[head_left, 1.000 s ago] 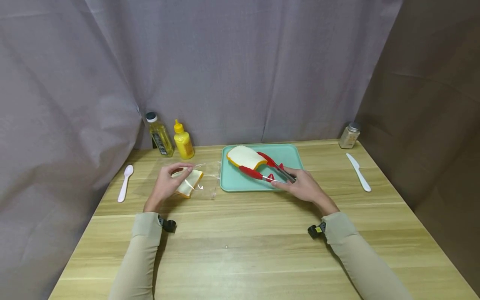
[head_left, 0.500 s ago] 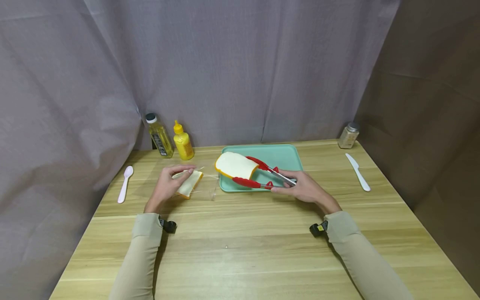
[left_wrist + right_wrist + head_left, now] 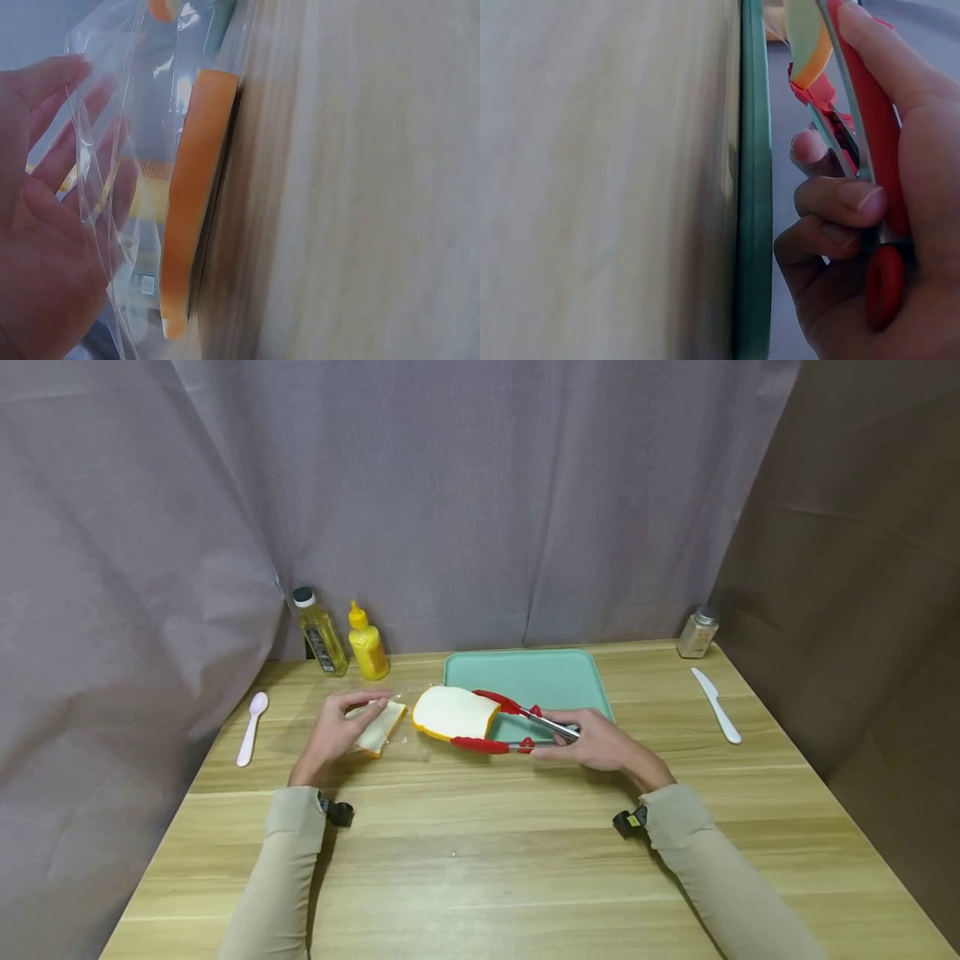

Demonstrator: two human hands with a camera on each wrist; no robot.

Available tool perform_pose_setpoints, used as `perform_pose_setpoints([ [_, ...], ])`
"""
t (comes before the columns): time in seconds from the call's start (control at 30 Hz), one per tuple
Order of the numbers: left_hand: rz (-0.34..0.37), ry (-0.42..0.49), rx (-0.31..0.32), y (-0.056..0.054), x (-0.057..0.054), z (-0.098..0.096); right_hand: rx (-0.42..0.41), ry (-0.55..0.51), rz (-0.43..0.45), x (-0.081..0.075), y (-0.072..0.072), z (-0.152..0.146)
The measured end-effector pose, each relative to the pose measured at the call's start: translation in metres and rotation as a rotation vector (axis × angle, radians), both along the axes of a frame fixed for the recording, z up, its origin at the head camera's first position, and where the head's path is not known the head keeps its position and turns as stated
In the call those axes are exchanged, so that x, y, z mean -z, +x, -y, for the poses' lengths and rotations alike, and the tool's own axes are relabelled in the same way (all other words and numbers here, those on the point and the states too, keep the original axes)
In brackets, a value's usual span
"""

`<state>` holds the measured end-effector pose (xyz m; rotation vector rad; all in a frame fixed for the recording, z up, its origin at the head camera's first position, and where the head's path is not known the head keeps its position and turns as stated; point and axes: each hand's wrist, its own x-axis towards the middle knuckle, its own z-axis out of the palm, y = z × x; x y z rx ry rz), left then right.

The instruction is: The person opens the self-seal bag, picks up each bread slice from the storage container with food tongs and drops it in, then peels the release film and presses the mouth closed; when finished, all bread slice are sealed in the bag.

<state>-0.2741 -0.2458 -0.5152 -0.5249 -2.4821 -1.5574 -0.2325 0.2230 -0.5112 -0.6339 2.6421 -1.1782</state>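
Observation:
My left hand (image 3: 339, 727) pinches the upper edge of a clear plastic bag (image 3: 161, 82) between thumb and finger. One slice of bread (image 3: 196, 187) with an orange crust lies inside that bag on the table. My right hand (image 3: 603, 742) grips a pair of tongs (image 3: 870, 112) with red tips and metal arms. Between the red tips is a second bread slice (image 3: 455, 713), white with a yellow-orange crust. It hangs over the left front corner of the green tray (image 3: 536, 670), its left end overlapping the bag's mouth in the head view.
A yellow squeeze bottle (image 3: 367, 647) and an oil bottle (image 3: 322, 635) stand at the back left. At the far left lies a white spoon (image 3: 252, 729). A spice jar (image 3: 698, 632) and a white knife (image 3: 716, 705) are on the right.
The tongs have carried the bread slice left and toward the front, off the middle of the tray to the bag's mouth. My left hand stays nearly still.

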Motion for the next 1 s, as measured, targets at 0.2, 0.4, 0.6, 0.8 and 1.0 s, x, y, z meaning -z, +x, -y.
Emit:
perform_pose_setpoints([
  [0.2,-0.017,-0.008,0.031,0.001,0.003,0.001,-0.033,0.024,0.000,0.000,-0.002,0.011],
  [0.4,-0.014,-0.018,0.046,0.000,0.005,0.003,-0.058,0.035,-0.009,-0.001,-0.006,0.022],
  [0.6,-0.013,-0.004,0.063,0.002,0.003,0.004,-0.077,0.053,-0.040,0.000,-0.010,0.033],
  [0.8,-0.009,0.004,0.071,0.004,0.001,0.002,-0.082,0.087,-0.096,0.001,-0.014,0.043],
  [1.0,-0.001,-0.005,0.070,0.004,0.000,0.001,-0.090,0.124,-0.155,-0.001,-0.016,0.051],
])
